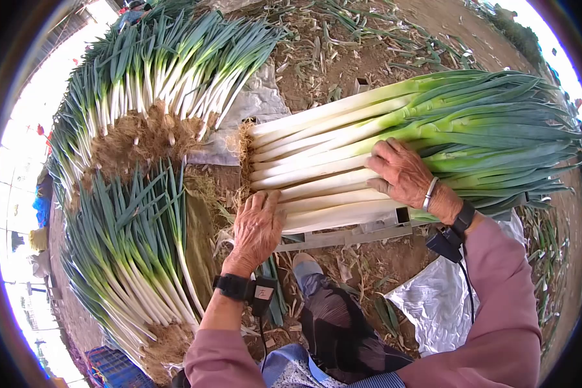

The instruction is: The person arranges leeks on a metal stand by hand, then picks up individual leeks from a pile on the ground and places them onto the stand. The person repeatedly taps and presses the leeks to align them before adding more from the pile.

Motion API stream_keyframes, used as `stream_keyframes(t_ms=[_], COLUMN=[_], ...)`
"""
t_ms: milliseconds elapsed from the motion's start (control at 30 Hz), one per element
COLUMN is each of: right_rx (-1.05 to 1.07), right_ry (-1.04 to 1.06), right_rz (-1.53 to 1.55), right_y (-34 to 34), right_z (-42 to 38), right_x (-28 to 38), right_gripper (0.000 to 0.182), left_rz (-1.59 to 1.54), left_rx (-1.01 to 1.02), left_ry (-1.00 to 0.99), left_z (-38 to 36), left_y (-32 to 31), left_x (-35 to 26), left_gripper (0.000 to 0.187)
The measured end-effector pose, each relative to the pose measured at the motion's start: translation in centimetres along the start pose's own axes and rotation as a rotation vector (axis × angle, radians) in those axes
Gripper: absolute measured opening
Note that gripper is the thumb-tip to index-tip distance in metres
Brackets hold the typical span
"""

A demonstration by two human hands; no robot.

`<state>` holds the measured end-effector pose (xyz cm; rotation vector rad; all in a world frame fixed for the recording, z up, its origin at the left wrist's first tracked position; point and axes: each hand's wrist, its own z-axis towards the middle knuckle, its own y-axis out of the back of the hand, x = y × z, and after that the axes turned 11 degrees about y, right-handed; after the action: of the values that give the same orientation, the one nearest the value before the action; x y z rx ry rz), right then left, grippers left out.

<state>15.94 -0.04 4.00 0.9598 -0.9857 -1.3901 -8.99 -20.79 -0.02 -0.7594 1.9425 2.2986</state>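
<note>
A row of leeks (pixel 330 132) lies side by side across a metal frame (pixel 349 238), white shafts to the left and green leaves to the right. My left hand (pixel 257 227) rests at the root end, its fingers stretched out on the nearest shafts. Farther along, my right hand (pixel 404 176) lies over the middle of the row. Its fingers are bent around the shafts where white turns green. Trimmed roots (pixel 244 152) show at the left ends. Both wrists wear black straps with small boxes.
Two large heaps of leeks with soil-covered roots stand to the left, an upper heap (pixel 168 71) and a lower heap (pixel 126 252). Leaf scraps litter the brown soil. Silvery sheeting (pixel 430 304) lies at right, and a blue crate (pixel 113 367) sits at lower left.
</note>
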Motion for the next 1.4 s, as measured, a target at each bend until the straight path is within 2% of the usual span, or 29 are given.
stream_keyframes(t_ms=[33,233,267,300,333,433,533,633,700,733,900,967,1033,1133,1233,1333,1367,1400], right_rx=[-0.071,0.028,-0.015,-0.059,-0.006,-0.006,0.087,0.109,0.142,0.112,0.039,-0.178,-0.116,0.166,0.189,0.183,0.19,0.186], right_ry=[0.006,0.016,0.026,0.037,0.011,0.004,-0.027,-0.018,-0.037,-0.018,0.009,-0.089,-0.142,-0.194,-0.198,-0.17,-0.176,-0.176], right_rz=[0.02,-0.026,-0.054,-0.081,-0.04,-0.03,0.038,0.006,0.043,-0.007,-0.107,-0.272,-0.291,-0.118,-0.141,-0.201,-0.217,-0.223], right_y=[-0.1,-1.2,-1.5,-1.7,-1.8,-1.6,-1.3,-1.2,-1.3,-1.4,-1.8,-1.8,-2.1,-1.5,-2.3,-2.7,-2.8,-2.7], right_z=[0.1,0.4,0.2,0.1,-0.1,-0.2,0.3,0.7,0.6,0.4,0.0,0.4,0.2,0.1,0.6,0.5,0.4,0.4], right_x=[0.2,-0.1,0.1,0.1,0.1,0.0,0.0,-0.1,0.1,0.2,0.3,0.6,0.5,0.4,0.2,0.0,0.1,0.2], right_gripper=[0.028,0.037,0.039,0.042,0.05,0.048,0.045,0.038,0.036,0.036,0.039,0.044,0.05,0.055,0.056,0.06,0.06,0.061], left_rz=[0.004,0.034,-0.003,-0.005,-0.012,-0.016,-0.007,0.066,0.294,0.108,0.039,-0.024,-0.017,-0.017,-0.062,0.258,0.249,0.156], left_rx=[0.0,0.122,0.031,0.027,-0.001,-0.035,0.046,-0.081,-0.156,0.084,0.061,-0.039,-0.021,0.044,0.121,-0.014,-0.012,0.103], left_ry=[0.002,0.092,0.055,0.053,0.05,0.041,0.055,-0.032,-0.131,0.033,0.054,0.069,0.079,0.051,0.087,-0.03,-0.022,0.053], left_z=[0.1,2.1,1.9,1.7,1.5,1.2,1.4,1.4,2.1,2.3,2.3,2.3,2.3,2.5,1.9,2.2,2.7,3.0], left_y=[0.0,0.3,-0.5,-0.6,-0.7,-0.7,-0.2,0.0,0.5,-0.1,-0.7,-1.4,-0.7,-0.1,0.0,-0.1,-0.1,-0.3], left_x=[0.2,0.0,0.3,0.2,0.1,-0.1,-0.2,-0.5,-0.8,-0.2,0.3,0.7,0.4,0.5,0.5,0.5,0.5,0.6], left_gripper=[0.043,0.048,0.043,0.043,0.041,0.033,0.032,0.032,0.034,0.039,0.044,0.049,0.052,0.05,0.049,0.057,0.057,0.059])
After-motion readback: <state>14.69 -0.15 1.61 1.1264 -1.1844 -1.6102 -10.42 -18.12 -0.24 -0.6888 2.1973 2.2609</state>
